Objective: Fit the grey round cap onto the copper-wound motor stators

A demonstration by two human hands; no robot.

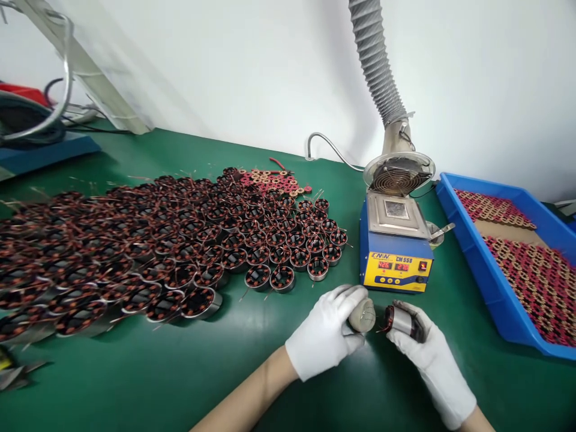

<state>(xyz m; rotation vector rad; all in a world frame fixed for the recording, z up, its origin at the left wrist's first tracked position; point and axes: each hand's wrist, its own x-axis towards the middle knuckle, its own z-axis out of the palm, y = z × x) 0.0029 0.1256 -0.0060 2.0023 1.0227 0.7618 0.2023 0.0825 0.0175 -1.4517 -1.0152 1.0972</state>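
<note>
Stator in right hand, axis lying sideways (toward left hand)

Both hands, left and right, are covered by white matt cloth gloves. Bright smooth metal rings and glossy copper-coloured wire are seen on the wound coils. A matt green mat is laid beneath; the blue tray appears to be smooth plastic.
</note>
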